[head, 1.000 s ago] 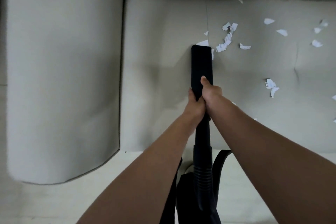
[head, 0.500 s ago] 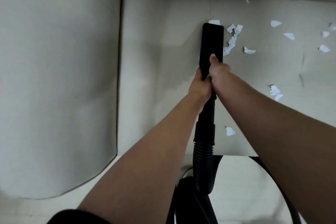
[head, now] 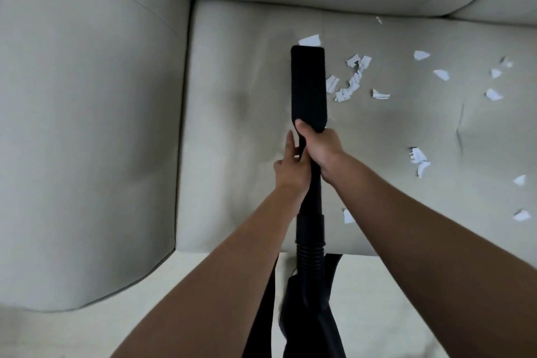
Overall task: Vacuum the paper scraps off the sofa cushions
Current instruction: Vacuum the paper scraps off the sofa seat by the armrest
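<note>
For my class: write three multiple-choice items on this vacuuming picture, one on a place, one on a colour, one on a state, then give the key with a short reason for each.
1. Where do most paper scraps lie relative to the vacuum nozzle?
A. To its right on the seat cushion
B. On the armrest to its left
C. On the floor

2. What colour is the nozzle?
A. White
B. Black
C. Red

3. How is the left hand placed on the vacuum tube?
A. Clenched in a fist around it
B. Off the tube, resting on the armrest
C. Fingers extended, lying against its side

Key:
1 A: the scraps are scattered over the seat cushion right of the nozzle, while the armrest is bare.
2 B: nozzle and tube are black.
3 C: its fingers are straight against the tube, while the right hand wraps around the tube.
</note>
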